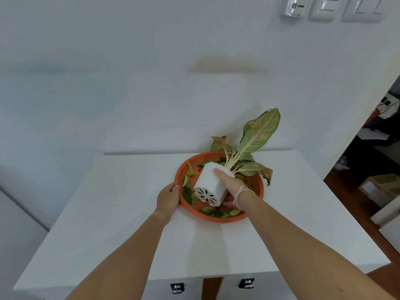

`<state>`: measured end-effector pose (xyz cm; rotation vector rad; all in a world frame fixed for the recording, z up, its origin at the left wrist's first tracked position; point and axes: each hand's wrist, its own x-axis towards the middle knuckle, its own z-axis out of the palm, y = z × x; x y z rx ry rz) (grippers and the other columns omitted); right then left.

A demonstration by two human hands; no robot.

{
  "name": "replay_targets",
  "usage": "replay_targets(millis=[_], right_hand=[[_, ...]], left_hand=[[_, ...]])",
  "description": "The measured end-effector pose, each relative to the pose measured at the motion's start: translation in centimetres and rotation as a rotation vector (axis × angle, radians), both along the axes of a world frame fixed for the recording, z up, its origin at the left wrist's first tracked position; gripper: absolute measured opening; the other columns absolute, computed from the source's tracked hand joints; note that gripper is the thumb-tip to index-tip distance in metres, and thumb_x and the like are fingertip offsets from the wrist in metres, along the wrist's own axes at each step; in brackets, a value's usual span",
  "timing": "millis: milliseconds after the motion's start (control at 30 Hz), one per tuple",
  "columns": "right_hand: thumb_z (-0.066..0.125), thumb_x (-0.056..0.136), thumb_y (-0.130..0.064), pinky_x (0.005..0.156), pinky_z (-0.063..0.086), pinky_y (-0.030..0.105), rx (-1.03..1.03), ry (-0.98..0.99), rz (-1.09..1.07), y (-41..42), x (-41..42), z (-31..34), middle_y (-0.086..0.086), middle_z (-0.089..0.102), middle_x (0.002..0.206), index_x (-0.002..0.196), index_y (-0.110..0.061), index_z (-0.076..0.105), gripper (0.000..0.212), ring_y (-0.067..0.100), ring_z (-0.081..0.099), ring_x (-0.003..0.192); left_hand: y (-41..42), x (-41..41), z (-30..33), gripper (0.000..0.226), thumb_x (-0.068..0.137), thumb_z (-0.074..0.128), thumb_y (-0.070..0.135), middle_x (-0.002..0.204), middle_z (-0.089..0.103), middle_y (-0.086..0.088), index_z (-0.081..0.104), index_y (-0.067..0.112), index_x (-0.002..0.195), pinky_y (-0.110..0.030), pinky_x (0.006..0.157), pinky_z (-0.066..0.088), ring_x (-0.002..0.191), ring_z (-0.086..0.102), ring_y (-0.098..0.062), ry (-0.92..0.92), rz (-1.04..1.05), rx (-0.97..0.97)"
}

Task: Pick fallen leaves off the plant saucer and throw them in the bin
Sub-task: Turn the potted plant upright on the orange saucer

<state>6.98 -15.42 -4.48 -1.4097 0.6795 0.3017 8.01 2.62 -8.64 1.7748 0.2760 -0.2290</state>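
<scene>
Two bare forearms reach in from the near edge of the picture, over a white table (121, 213) whose front carries two dark knobs (246, 283). The landmark here is the round orange saucer (258, 187), which sits toward the far side of the table, close to the white wall.

The left hand (167, 200) rests against the saucer's left rim, fingers curled round the edge and thumb on top, gripping it. The right hand (229, 184), with a pale band at the wrist, reaches over the saucer's near right part and is closed round the side of a white pot (207, 185). The pot is tipped well over above the saucer's middle, so its slotted underside faces the camera and its mouth points to the far right. How much of the pot still touches the saucer cannot be told.

The plant (257, 135) leans out of the pot past the saucer's far right rim; its large leaves are pale green with pinkish-brown patches, and one browned leaf droops over the right rim.

Fallen leaves (188, 192), small and green, lie inside the saucer: a cluster along the left inner side just beside the pot, more along the near rim below the pot, and a few at the far side behind it.

Light switches (324, 7) are set on the wall far above the saucer.
</scene>
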Motion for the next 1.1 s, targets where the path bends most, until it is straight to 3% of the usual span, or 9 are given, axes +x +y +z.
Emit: replay_targets(millis=[100,233,367,500,567,767,933,1100], right_hand=[[0.073,0.076,-0.043,0.08,0.055,0.045,0.02,-0.005,0.022,-0.3,0.5,-0.1,0.01,0.058,0.112,0.133,-0.011,0.045,0.071,0.03,0.058,0.104],[0.076,0.073,-0.04,0.077,0.056,0.044,-0.033,-0.055,0.034,-1.1,1.4,0.0,0.012,0.063,0.115,0.128,-0.008,0.05,0.069,0.031,0.061,0.102],[0.081,0.049,-0.052,0.081,0.058,0.048,-0.116,-0.152,0.017,-1.8,2.4,1.0,0.012,0.067,0.114,0.126,-0.007,0.054,0.094,0.03,0.066,0.1],[0.077,0.069,-0.043,0.062,0.054,0.028,-0.241,-0.309,0.069,-2.4,2.3,1.6,0.006,0.065,0.118,0.125,-0.012,0.054,0.068,0.024,0.064,0.099],[0.077,0.072,-0.038,0.059,0.049,0.021,-0.293,-0.369,0.084,-2.7,2.3,1.2,0.003,0.063,0.119,0.127,-0.014,0.051,0.066,0.021,0.062,0.099],[0.082,0.064,-0.033,0.093,0.053,0.035,-0.399,-0.505,0.138,-2.8,1.7,-0.6,-0.006,0.061,0.125,0.124,-0.029,0.048,0.069,0.015,0.06,0.109],[0.084,0.06,-0.037,0.108,0.043,0.04,-0.37,-0.533,0.146,-2.8,1.1,-2.5,-0.008,0.048,0.143,0.145,-0.031,0.031,0.1,0.014,0.048,0.13],[0.082,0.069,-0.018,0.109,0.037,0.029,-0.323,-0.553,0.167,-3.1,0.9,-3.1,-0.007,0.043,0.146,0.15,-0.027,0.022,0.1,0.013,0.041,0.134]], left_hand=[[0.1,0.1,-0.2,0.034,0.096,0.037,0.017,0.083,0.064,-0.009,0.066,0.018,0.078,-0.028,0.072,0.051,0.078,0.057,-0.022,0.015,0.023,-0.016],[0.1,0.3,-0.3,0.031,0.096,0.04,0.016,0.085,0.065,-0.012,0.069,0.014,0.086,-0.031,0.071,0.052,0.076,0.058,-0.023,0.038,0.056,-0.087],[0.1,0.4,-0.5,0.03,0.095,0.042,0.015,0.086,0.064,-0.015,0.069,0.015,0.081,-0.037,0.075,0.051,0.08,0.057,-0.026,0.041,0.07,-0.121],[0.1,0.4,-0.7,0.029,0.096,0.041,0.017,0.089,0.064,-0.017,0.068,0.014,0.085,-0.041,0.076,0.05,0.082,0.058,-0.028,0.036,0.075,-0.122],[0.0,0.5,-0.9,0.031,0.097,0.04,0.018,0.09,0.065,-0.016,0.069,0.015,0.085,-0.043,0.078,0.051,0.082,0.058,-0.028,0.034,0.081,-0.128],[0.0,0.7,-1.2,0.032,0.098,0.04,0.02,0.095,0.069,-0.015,0.069,0.021,0.086,-0.044,0.083,0.053,0.086,0.061,-0.027,0.034,0.085,-0.149],[0.0,0.7,-1.3,0.03,0.099,0.039,0.021,0.106,0.071,-0.016,0.069,0.023,0.091,-0.049,0.091,0.053,0.092,0.065,-0.028,0.023,0.09,-0.148],[-0.2,0.5,-1.3,0.032,0.1,0.038,0.022,0.101,0.071,-0.01,0.066,0.028,0.085,-0.051,0.093,0.053,0.102,0.065,-0.032,0.016,0.094,-0.137]])
